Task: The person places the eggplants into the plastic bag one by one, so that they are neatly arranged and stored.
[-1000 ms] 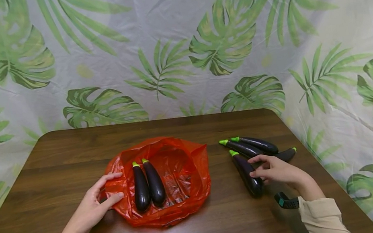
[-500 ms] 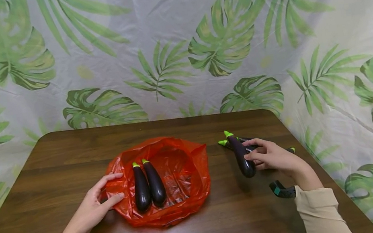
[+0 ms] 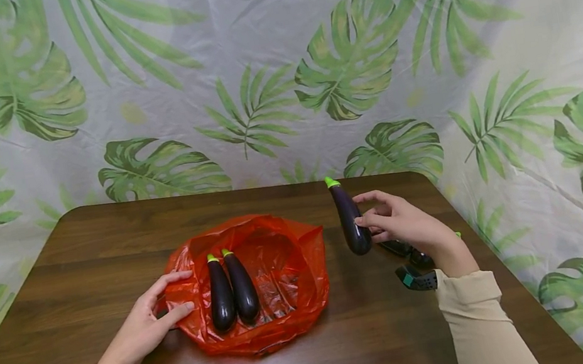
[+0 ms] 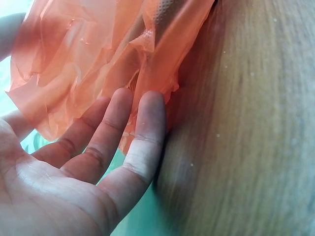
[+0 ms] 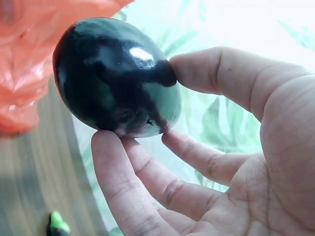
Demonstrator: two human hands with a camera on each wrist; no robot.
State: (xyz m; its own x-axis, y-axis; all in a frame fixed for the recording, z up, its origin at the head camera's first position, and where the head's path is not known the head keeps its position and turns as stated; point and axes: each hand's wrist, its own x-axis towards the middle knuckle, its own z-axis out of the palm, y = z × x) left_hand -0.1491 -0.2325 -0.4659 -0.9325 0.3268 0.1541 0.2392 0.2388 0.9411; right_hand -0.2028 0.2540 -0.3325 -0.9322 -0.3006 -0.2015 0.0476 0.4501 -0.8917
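Fingers (image 5: 113, 169) of our right hand (image 3: 407, 227) pinch one eggplant (image 3: 349, 214) near its blunt end, thumb on one side and fingertips on the other, with the palm clear. We hold it above the counter (image 3: 373, 334), to the right of the red plastic bag (image 3: 314, 274) and apart from it. Our left hand (image 3: 144, 323) rests on the left side of the bag, its fingers spread and nearly straight.

Caution: we judge slippage to be the main hazard, since only fingertips bear on slick skin; a weak or uneven pinch could let the eggplant rotate or drop. If we carry it too low, it could strike the raised right rim and fold the mouth inward. If the left hand bears too lightly, such contact could drag the bag and roll the two bagged eggplants (image 3: 242, 285), which lie side by side at the left of its interior.

Material notes: the eggplant is glossy, dark purple and club-shaped, narrowing to a bright green cap. The bag is thin, crinkled, translucent film with an irregular round mouth. The counter is dark, striped wood grain. Other eggplants (image 3: 395, 248) lie partly behind our right hand; we cannot count them.
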